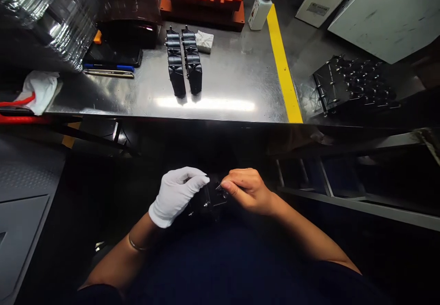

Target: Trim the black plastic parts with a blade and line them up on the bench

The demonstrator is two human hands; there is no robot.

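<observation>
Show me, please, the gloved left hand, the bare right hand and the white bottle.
Gloved left hand (pixel 178 193): head view, middle of the glove.
Bare right hand (pixel 253 192): head view, middle of the hand.
White bottle (pixel 260 13): head view, on its body.

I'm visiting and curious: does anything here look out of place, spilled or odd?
One thing: the left hand wears a white glove while the right hand is bare, an uneven pairing. I see nothing plainly spilled or damaged on the counter; below it, much is too dark to judge.
</observation>
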